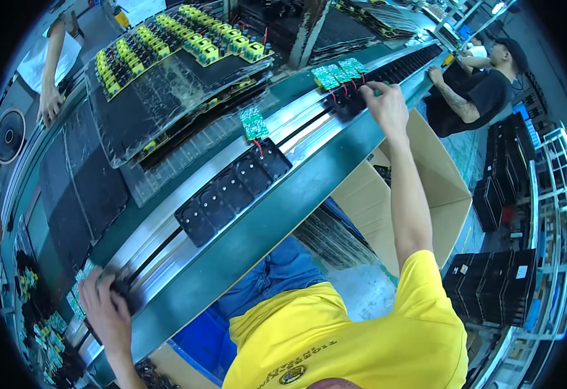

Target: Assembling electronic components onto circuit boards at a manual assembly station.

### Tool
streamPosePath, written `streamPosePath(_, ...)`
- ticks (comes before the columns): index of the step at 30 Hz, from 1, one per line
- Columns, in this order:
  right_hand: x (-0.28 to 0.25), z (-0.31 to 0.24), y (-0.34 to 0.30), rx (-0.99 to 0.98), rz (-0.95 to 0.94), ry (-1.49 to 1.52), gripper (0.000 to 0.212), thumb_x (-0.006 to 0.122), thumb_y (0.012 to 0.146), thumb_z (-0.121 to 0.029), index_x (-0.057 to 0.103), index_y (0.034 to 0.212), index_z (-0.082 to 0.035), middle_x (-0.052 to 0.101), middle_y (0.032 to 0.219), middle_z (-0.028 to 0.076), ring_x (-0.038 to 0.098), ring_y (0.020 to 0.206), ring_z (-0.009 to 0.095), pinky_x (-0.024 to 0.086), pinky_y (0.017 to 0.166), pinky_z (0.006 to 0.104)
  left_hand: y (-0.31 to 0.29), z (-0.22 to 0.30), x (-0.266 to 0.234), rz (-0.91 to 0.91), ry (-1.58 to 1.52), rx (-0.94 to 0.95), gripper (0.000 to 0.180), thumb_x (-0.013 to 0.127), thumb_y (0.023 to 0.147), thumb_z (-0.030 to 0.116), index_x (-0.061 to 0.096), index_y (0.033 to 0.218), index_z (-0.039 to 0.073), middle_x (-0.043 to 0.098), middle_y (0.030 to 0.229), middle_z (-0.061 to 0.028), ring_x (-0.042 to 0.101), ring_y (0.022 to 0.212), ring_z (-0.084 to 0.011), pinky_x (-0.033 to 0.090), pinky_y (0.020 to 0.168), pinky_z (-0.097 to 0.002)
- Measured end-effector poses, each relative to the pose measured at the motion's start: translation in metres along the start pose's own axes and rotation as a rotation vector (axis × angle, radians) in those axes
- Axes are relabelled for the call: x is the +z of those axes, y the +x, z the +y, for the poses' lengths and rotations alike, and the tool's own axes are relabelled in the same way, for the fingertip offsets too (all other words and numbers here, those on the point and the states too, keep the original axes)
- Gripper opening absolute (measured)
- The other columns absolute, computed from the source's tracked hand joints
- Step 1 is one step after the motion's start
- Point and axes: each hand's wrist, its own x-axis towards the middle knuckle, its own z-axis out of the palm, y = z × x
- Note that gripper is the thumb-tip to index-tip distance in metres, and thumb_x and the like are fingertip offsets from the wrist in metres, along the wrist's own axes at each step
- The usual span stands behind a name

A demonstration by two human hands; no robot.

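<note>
At the lower left, my left hand (105, 305) has its fingers bent around the edge of a motion-blurred black plastic case (122, 285). A green circuit board (76, 295) lies just beside those fingers. My right hand (387, 107) reaches far right along the line, its fingers closed on a small green piece (377, 93), mostly hidden. Beside it are blurred black cases (345, 105) wired in red to several green circuit boards (338, 73). Between my hands, a row of black cases (231, 188) rests on the metal rail, and one green board (253, 123) hangs off its far end by red wires.
Stacked black sheets (167, 110) carry yellow-and-green circuit boards (186, 32) beyond the rail. An open cardboard box (413, 188) and a blue bin (202, 340) stand on my side. A co-worker (481, 91) is at the right; another person's hand (50, 104) is at upper left.
</note>
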Motion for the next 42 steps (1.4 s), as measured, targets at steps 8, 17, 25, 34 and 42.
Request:
streamPosePath(8,0.072,0.074,0.097,0.121,-0.018,-0.124,0.043,0.07,0.109,-0.052,0.093,0.129,-0.022,0.085,0.124,0.022,0.077,0.116,0.047,0.065,0.102,0.0545,-0.004,-0.037,-0.003,0.01,0.128,0.018,0.05,0.061,0.087,-0.014,0.069,0.133,0.004,0.066,0.158,-0.0164,0.06,0.144,-0.0455,0.038,0.139,-0.0637)
streamPosePath(17,0.055,0.098,0.079,-0.169,-0.017,-0.079,0.03,0.077,0.107,-0.042,0.093,0.118,-0.019,0.073,0.115,0.02,0.074,0.097,0.044,0.063,0.088,0.0538,0.213,0.055,0.0,0.317,-0.161,0.284,0.033,0.076,0.093,0.003,0.077,0.126,0.01,0.072,0.149,-0.0089,0.067,0.137,-0.0362,0.047,0.128,-0.051)
streamPosePath(25,0.021,0.017,0.017,-0.208,-0.196,0.077,0.026,0.082,0.106,-0.033,0.091,0.117,-0.011,0.067,0.124,0.019,0.072,0.098,0.042,0.062,0.091,0.0497,0.417,0.155,0.049,0.147,-0.324,0.171,0.03,0.086,0.103,0.032,0.085,0.124,0.011,0.068,0.124,-0.016,0.066,0.118,-0.0347,0.058,0.107,-0.0511)
streamPosePath(34,-0.009,-0.023,-0.025,-0.283,-0.216,0.072,0.028,0.085,0.106,-0.032,0.09,0.122,-0.01,0.066,0.127,0.014,0.072,0.102,0.038,0.061,0.09,0.0459,0.431,0.184,0.06,0.13,-0.372,0.26,0.029,0.087,0.1,0.027,0.078,0.112,0.003,0.07,0.113,-0.016,0.072,0.101,-0.0358,0.062,0.095,-0.0508)
streamPosePath(42,-0.047,-0.142,-0.107,-0.609,0.036,0.587,0.043,0.092,0.097,-0.015,0.086,0.139,-0.011,0.067,0.127,0.013,0.067,0.101,0.029,0.058,0.089,0.0415,0.275,0.199,0.007,0.06,-0.989,0.263,0.063,0.088,0.095,0.01,0.06,0.151,0.002,0.081,0.122,-0.0175,0.081,0.103,-0.0366,0.064,0.091,-0.0474)
